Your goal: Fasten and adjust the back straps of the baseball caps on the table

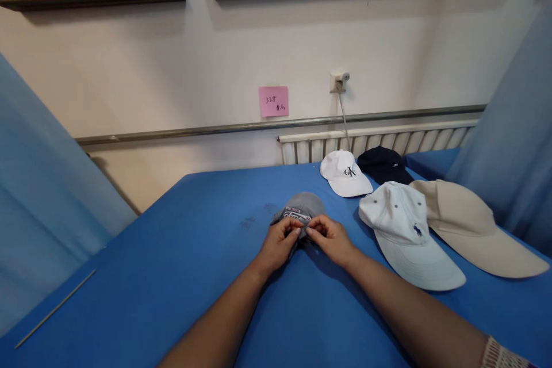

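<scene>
A grey cap (307,202) with white lettering lies on the blue-covered table, its brim pointing away from me. On the near left of the cap, my left hand (281,241) is closed, with thumb and forefinger pinching its fabric. My right hand (331,237) pinches the cap close beside it, the two sets of fingertips almost meeting. Both hands partly hide the cap's near side, so the exact part gripped is hard to see.
To the right sit a white cap (338,165), a black cap (382,164), a pale cap (399,213) and a beige long-brimmed cap (463,210). A thin stick (56,308) lies at the left edge of the blue table (181,276). Curtains flank both sides; a radiator (401,139) stands behind.
</scene>
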Demonstrator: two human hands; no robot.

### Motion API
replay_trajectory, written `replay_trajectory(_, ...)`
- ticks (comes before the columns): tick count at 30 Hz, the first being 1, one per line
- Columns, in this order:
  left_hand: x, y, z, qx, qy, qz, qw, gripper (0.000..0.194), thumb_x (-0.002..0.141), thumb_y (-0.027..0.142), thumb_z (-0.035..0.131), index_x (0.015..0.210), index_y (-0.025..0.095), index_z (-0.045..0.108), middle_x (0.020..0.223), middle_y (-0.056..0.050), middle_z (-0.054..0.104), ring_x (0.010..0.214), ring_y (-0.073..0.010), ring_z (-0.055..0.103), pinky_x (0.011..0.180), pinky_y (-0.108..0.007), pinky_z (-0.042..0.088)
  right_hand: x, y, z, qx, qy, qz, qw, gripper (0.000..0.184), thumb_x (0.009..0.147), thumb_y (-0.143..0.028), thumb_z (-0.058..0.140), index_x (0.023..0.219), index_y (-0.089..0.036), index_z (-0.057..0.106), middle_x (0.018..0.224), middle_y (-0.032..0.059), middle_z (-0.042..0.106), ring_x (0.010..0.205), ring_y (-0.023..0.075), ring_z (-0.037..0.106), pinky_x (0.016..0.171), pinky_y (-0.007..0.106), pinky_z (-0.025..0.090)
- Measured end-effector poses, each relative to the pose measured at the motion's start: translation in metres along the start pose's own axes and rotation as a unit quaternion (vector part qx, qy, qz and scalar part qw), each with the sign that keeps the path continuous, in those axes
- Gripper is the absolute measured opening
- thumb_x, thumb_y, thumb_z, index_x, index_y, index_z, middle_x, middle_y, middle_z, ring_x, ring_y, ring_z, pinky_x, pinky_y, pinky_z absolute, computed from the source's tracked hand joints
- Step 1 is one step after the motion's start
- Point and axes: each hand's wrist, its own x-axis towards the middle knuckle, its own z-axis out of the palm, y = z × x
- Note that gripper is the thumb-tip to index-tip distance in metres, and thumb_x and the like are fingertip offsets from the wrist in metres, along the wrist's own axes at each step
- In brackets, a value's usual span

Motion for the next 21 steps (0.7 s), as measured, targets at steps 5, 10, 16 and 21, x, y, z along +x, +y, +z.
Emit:
replay_trajectory(5,-0.001,0.004,0.000,0.023,-0.003,0.010,1.000,0.020,0.084,0.029,0.058,0.098,0.016,0.066,0.088,-0.005,0.066,0.082,-0.0174,0.060,0.077,-0.029,0.047,0.000,-0.005,-0.002,-0.033,0.008,-0.042,0.999,0.020,0.084,-0.035,0.058,0.073,-0.019,0.059,0.072,-0.0003,0.057,0.066,0.0136,0.055,0.062,0.025,0.046)
replay_trajectory(10,-0.002,0.008,0.000,0.055,-0.009,0.024,0.998,0.021,0.086,0.029,0.056,0.098,0.017,0.069,0.094,-0.006,0.069,0.091,-0.0201,0.061,0.083,-0.031,0.047,0.000,-0.009,-0.003,-0.038,0.014,-0.051,0.998,0.020,0.084,-0.034,0.057,0.070,-0.019,0.058,0.073,0.0005,0.059,0.065,0.0139,0.055,0.061,0.025,0.046)
replay_trajectory(16,-0.006,0.013,0.002,0.096,-0.045,0.046,0.993,0.025,0.081,0.030,0.062,0.102,0.018,0.068,0.095,-0.005,0.069,0.085,-0.0190,0.060,0.077,-0.028,0.046,0.000,-0.005,-0.002,-0.027,0.002,-0.063,0.998,0.019,0.083,-0.033,0.059,0.070,-0.019,0.060,0.079,0.0021,0.061,0.071,0.0151,0.058,0.065,0.027,0.048)
replay_trajectory(21,-0.008,0.016,0.003,0.179,-0.033,0.060,0.981,0.020,0.080,0.032,0.064,0.093,0.018,0.066,0.084,-0.003,0.066,0.075,-0.0173,0.057,0.067,-0.026,0.043,0.001,-0.004,-0.003,-0.017,-0.022,-0.063,0.998,0.019,0.083,-0.033,0.061,0.070,-0.019,0.062,0.082,0.0027,0.063,0.077,0.0161,0.060,0.072,0.029,0.049)
